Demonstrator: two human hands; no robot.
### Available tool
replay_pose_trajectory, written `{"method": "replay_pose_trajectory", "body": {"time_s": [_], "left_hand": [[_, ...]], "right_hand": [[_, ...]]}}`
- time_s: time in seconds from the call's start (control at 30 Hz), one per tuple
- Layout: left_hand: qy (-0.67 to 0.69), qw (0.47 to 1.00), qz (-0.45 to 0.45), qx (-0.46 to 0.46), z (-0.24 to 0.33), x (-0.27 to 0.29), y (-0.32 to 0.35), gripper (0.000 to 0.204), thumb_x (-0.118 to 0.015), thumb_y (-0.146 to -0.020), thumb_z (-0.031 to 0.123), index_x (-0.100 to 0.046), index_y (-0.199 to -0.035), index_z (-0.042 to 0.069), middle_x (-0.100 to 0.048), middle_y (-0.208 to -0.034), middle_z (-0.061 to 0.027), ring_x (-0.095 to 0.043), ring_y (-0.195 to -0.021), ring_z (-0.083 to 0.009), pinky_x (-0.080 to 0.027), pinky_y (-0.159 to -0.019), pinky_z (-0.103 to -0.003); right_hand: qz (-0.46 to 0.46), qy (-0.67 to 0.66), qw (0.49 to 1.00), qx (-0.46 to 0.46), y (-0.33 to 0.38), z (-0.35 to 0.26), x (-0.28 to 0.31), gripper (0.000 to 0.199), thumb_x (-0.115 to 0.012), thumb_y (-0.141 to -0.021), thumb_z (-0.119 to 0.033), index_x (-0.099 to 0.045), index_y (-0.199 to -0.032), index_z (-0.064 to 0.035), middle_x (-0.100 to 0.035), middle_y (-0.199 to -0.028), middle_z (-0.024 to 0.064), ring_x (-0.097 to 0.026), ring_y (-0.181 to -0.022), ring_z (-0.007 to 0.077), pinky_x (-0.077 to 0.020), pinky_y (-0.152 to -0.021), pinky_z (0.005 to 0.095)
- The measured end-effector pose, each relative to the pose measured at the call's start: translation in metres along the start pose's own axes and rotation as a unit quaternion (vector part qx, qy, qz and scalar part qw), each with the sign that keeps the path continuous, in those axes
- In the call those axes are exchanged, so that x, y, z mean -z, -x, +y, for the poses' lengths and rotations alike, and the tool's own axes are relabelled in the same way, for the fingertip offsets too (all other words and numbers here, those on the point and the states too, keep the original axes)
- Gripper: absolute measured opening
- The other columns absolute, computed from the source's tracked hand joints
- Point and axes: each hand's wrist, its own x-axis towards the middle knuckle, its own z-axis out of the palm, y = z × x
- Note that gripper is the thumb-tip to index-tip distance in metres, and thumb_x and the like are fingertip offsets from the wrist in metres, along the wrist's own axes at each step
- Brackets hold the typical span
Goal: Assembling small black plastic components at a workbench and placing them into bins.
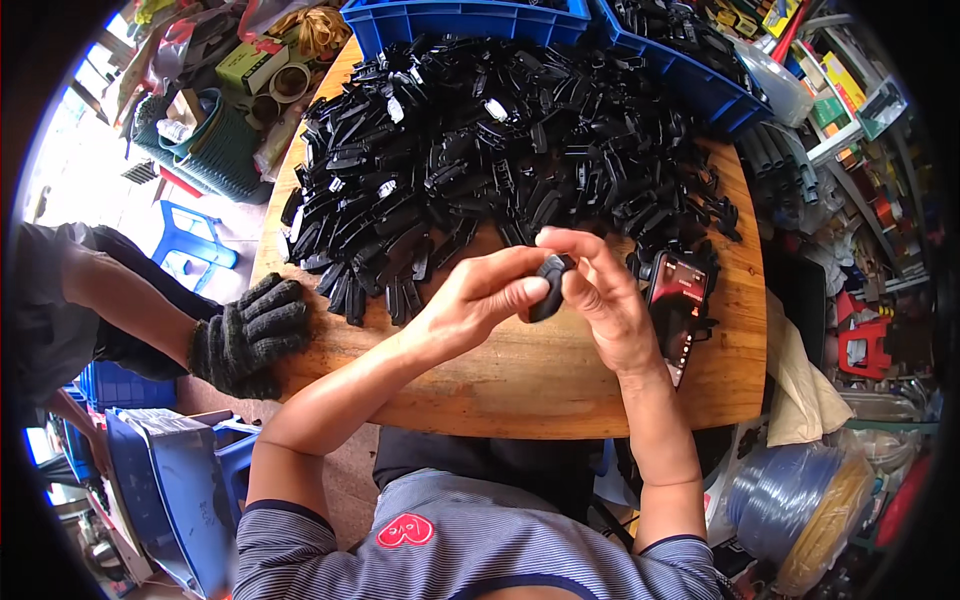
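Since the left hand [478,290] and right hand [612,308] both pinch the small, black, rounded plastic piece [549,294] above the honey-coloured wooden table [520,388], gentle, even pressure from each side seems best.

A head-worn fisheye camera looks down closely on the hands [482,292] and table [510,390].

A red heart patch [405,531] bears white lettering; the phone [678,310], tiny text.

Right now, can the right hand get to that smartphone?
Probably yes: the smartphone lies just beside the right hand and nothing seems in the way, though that hand is busy at a black plastic part.
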Motion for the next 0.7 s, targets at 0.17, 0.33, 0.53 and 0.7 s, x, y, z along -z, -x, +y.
{"method": "replay_pose_trajectory", "body": {"time_s": [0.17,0.33,0.53,0.7], "left_hand": [[0.105,0.989,-0.086,0.059,-0.012,-0.013,0.001,0.051,-0.054,-0.089,0.036,-0.043,-0.124,0.001,-0.052,-0.083,-0.0044,-0.051,-0.074,-0.0115,-0.042,-0.071,-0.025],[0.076,0.995,0.068,-0.013,0.001,0.017,-0.011,0.028,-0.057,-0.083,0.012,-0.049,-0.108,0.003,-0.052,-0.074,-0.0034,-0.05,-0.068,-0.0111,-0.04,-0.067,-0.023],[-0.205,0.959,0.187,-0.058,0.005,0.051,-0.01,0.022,-0.06,-0.066,0.0,-0.05,-0.084,0.007,-0.053,-0.074,-0.0018,-0.053,-0.071,-0.0123,-0.042,-0.065,-0.022],[-0.594,0.764,0.194,-0.16,-0.009,0.047,-0.012,0.026,-0.07,-0.071,0.026,-0.055,-0.083,0.007,-0.053,-0.078,-0.0085,-0.053,-0.077,-0.0262,-0.043,-0.067,-0.035]], "right_hand": [[-0.005,0.154,0.988,0.027,-0.002,-0.003,0.015,0.032,-0.056,-0.09,-0.029,-0.054,-0.109,-0.0037,-0.054,-0.092,0.0009,-0.048,-0.074,0.0065,-0.0423,-0.067,0.0215],[0.073,0.704,0.696,0.12,-0.011,0.014,0.042,0.03,-0.056,-0.079,-0.001,-0.058,-0.109,-0.0038,-0.057,-0.114,0.0111,-0.05,-0.1,0.0285,-0.0402,-0.088,0.0354],[0.016,0.676,0.731,0.098,-0.006,0.003,0.034,0.022,-0.062,-0.071,0.002,-0.061,-0.093,-0.0046,-0.06,-0.09,0.0076,-0.05,-0.088,0.0268,-0.04,-0.079,0.0355],[0.157,0.371,0.913,0.057,-0.008,-0.006,0.04,0.03,-0.058,-0.088,-0.011,-0.051,-0.116,-0.0021,-0.054,-0.079,-0.0004,-0.049,-0.075,0.0046,-0.0401,-0.068,0.019]]}}
